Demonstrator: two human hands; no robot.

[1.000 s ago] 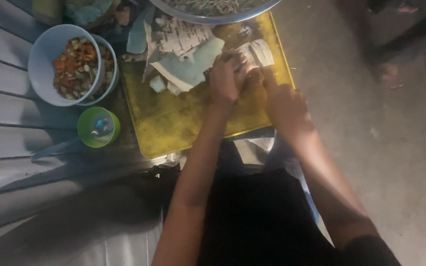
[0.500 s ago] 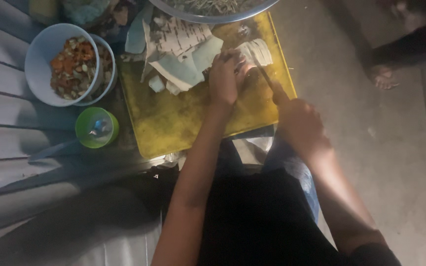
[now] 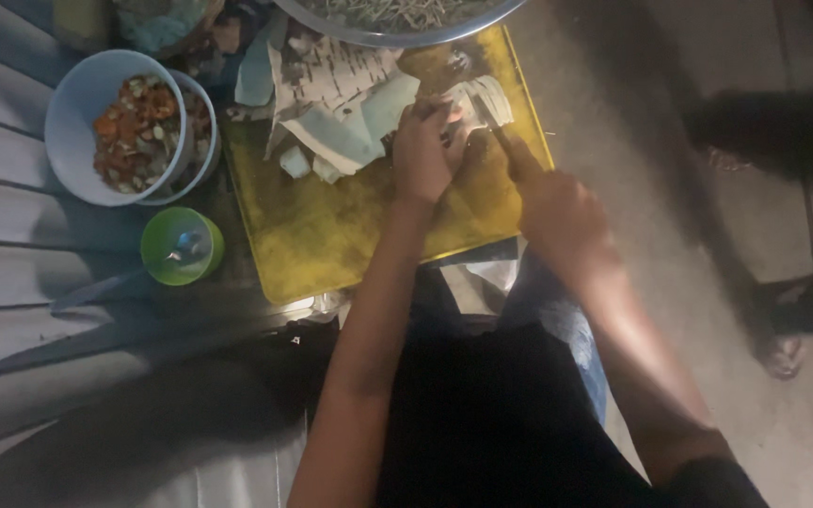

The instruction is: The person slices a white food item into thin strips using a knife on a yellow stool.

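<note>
Now right hand (image 3: 562,212) grips knife (image 3: 510,150).

floor (image 3: 670,85): grey tiles with dark seams, dimly lit, right of the fingers. slatted grey surface (image 3: 11,245): pale planks running sideways, left of the fingers. light: low and warm, strongest near the top, deep shadow along the lower left.

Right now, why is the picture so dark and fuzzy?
Head view: dim light, mostly falling on the yellow cutting board; the bottom is nearly black. The right hand looks smeared with motion blur; the left hand is sharper.
</note>
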